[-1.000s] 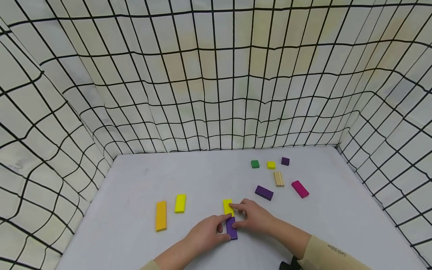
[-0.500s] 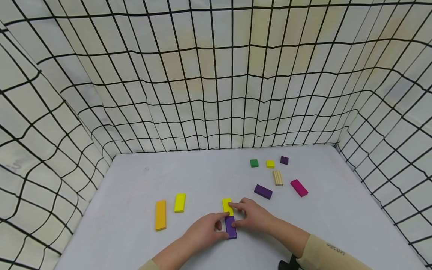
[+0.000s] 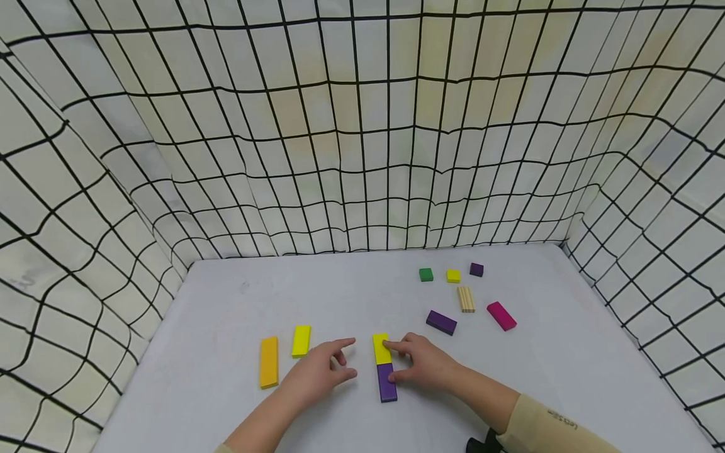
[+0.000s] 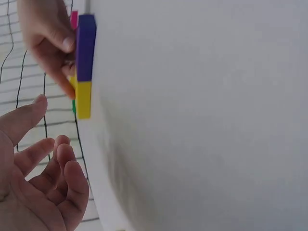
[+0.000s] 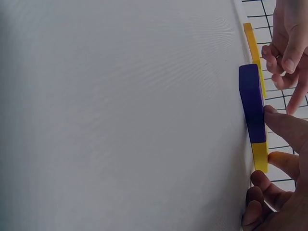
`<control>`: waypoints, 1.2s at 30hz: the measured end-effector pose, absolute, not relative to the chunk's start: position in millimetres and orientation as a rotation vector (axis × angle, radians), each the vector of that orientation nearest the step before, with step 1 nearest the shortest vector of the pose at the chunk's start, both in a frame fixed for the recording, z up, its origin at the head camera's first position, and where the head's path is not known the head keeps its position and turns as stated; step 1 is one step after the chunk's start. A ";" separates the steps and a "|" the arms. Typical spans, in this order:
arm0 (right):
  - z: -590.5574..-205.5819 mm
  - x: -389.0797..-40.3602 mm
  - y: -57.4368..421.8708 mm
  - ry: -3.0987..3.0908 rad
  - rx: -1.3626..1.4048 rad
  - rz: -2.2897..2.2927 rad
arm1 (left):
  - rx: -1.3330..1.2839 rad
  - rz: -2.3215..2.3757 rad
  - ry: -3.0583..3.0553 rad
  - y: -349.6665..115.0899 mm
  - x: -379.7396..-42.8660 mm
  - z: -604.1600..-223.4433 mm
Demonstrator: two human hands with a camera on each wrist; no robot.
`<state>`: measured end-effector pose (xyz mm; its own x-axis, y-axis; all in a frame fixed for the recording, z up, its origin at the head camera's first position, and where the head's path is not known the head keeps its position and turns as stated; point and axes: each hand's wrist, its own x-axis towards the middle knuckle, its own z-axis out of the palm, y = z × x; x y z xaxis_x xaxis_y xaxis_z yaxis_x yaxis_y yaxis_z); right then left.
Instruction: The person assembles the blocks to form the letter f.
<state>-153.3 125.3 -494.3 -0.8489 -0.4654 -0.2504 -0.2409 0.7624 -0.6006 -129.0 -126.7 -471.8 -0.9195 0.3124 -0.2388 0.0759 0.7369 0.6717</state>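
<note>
Mid-table in the head view, a yellow block (image 3: 381, 353) and a purple block (image 3: 387, 385) lie end to end in one line, the yellow one farther away. From their right side my right hand (image 3: 426, 363) touches them: the index fingertip rests on the yellow block, the thumb tip meets the purple one. My left hand (image 3: 313, 375) is apart from the pair, to their left, with fingers spread and nothing held. In the left wrist view the purple block (image 4: 85, 48) and yellow block (image 4: 83, 99) appear touching at their ends.
On the left lie an orange block (image 3: 269, 362) and another yellow block (image 3: 302, 341). To the right are a dark purple block (image 3: 441, 322), a pink block (image 3: 501, 316), wooden sticks (image 3: 466, 299), and small green (image 3: 426, 274), yellow (image 3: 453, 276) and purple (image 3: 476, 270) blocks. Netted walls surround the table.
My left hand has let go of the purple block and moved away to the left, its fingers opening out. My right hand and the two joined blocks stay in place.
</note>
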 end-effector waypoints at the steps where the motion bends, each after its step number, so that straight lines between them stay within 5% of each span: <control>1: -494.2 -153.1 125.3 2.569 -0.533 -0.803 | 0.279 0.997 2.613 -130.3 -129.5 -470.4; 36: -500.8 -155.6 128.2 2.582 -0.532 -0.777 | -0.206 0.952 2.622 -267.5 -150.1 -475.4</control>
